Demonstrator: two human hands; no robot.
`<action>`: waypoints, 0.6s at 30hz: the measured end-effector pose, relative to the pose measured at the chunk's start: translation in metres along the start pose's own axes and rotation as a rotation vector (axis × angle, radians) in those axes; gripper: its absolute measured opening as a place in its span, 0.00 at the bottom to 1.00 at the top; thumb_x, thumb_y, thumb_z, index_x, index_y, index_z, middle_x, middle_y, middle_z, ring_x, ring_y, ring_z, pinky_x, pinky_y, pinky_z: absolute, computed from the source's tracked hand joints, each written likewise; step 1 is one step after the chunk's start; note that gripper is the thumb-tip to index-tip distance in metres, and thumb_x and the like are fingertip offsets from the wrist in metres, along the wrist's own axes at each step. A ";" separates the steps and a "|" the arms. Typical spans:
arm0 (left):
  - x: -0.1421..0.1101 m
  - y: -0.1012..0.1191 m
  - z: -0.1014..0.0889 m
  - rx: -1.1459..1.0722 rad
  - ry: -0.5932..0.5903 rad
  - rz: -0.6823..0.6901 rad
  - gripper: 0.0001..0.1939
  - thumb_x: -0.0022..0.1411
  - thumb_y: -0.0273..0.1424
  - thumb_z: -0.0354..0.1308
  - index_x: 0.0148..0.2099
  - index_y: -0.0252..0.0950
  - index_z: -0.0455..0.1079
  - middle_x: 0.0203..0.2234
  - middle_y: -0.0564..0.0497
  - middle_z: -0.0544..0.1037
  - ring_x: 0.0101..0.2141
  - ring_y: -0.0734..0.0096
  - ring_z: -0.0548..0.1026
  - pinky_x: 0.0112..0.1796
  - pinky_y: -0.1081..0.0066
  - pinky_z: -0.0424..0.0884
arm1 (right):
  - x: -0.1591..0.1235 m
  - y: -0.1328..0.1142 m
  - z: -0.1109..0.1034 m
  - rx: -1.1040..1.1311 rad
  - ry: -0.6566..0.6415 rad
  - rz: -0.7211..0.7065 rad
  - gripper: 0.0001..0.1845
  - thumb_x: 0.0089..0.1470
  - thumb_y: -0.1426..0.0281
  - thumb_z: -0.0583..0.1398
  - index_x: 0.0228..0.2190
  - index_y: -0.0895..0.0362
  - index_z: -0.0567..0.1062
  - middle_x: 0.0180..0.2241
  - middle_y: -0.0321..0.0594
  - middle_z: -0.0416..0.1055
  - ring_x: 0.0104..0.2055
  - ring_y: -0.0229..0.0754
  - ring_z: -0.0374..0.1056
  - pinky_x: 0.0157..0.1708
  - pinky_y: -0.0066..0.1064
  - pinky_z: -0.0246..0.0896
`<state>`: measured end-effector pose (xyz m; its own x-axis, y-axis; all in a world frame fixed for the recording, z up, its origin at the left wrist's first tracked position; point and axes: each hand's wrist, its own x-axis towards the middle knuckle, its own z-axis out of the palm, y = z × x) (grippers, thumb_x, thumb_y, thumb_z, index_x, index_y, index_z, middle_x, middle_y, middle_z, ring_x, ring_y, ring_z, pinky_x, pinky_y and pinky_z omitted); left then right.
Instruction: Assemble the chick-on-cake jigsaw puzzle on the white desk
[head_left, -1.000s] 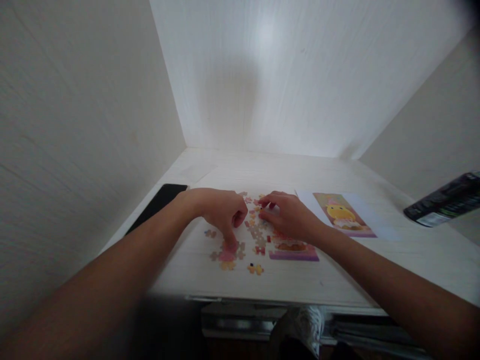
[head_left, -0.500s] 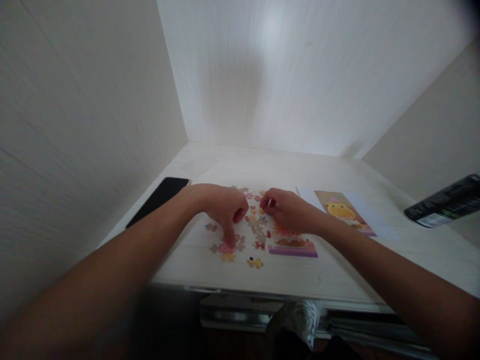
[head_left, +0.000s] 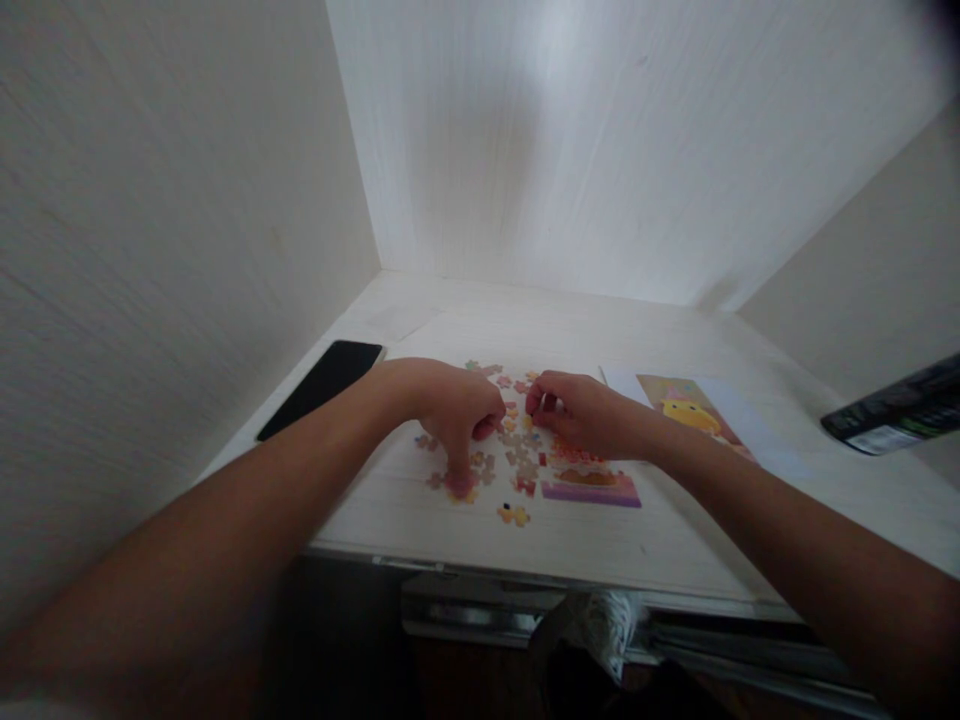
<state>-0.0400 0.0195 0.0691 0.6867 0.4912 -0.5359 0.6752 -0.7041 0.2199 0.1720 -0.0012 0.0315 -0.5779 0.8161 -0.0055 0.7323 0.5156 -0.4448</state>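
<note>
My left hand [head_left: 461,410] reaches over loose jigsaw pieces. One of its fingers points straight down onto a yellow puzzle piece [head_left: 466,497], while the others are curled and hold nothing that I can see. The thumb and fingertips of my right hand [head_left: 574,408] are pinched on a small puzzle piece [head_left: 529,421], mostly covered by them. Under that hand lies a partly assembled puzzle [head_left: 592,492] with a purple lower edge and a cake picture. A yellow piece with a dark spot [head_left: 514,515] lies apart in front, near several grey-backed pieces [head_left: 517,447].
A black phone-like slab [head_left: 322,385] lies at the left. On the right is a picture sheet [head_left: 688,408] with a yellow cartoon animal, and beyond it a dark can [head_left: 896,408]. Pale panels [head_left: 480,150] enclose the white tabletop [head_left: 420,530].
My left fingertip has slid from pink pieces towards the yellow one just in front. My right hand keeps its pinch nearly in place. The whole view has shifted slightly.
</note>
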 end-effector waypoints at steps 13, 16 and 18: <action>0.002 -0.003 -0.001 -0.073 -0.005 0.043 0.28 0.35 0.46 0.74 0.37 0.36 0.72 0.26 0.54 0.75 0.25 0.70 0.68 0.26 0.70 0.60 | -0.010 -0.036 -0.009 0.748 -0.240 -0.046 0.05 0.52 0.73 0.61 0.34 0.56 0.76 0.34 0.36 0.76 0.34 0.38 0.71 0.34 0.30 0.66; 0.003 -0.004 0.000 -0.157 -0.041 0.088 0.23 0.38 0.41 0.74 0.37 0.37 0.74 0.26 0.55 0.76 0.26 0.71 0.69 0.28 0.71 0.61 | -0.012 -0.050 0.002 0.682 -0.235 -0.061 0.07 0.53 0.75 0.60 0.36 0.55 0.76 0.32 0.36 0.75 0.30 0.37 0.70 0.29 0.29 0.66; 0.003 -0.004 0.000 -0.188 -0.055 0.108 0.21 0.39 0.38 0.74 0.36 0.38 0.75 0.27 0.55 0.76 0.26 0.72 0.69 0.28 0.71 0.61 | -0.014 -0.054 0.010 0.623 -0.190 -0.039 0.08 0.53 0.76 0.60 0.36 0.55 0.75 0.31 0.35 0.75 0.28 0.37 0.69 0.27 0.28 0.65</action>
<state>-0.0408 0.0239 0.0668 0.7456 0.3859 -0.5433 0.6403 -0.6408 0.4235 0.1366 -0.0431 0.0464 -0.6956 0.7097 -0.1119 0.3968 0.2496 -0.8833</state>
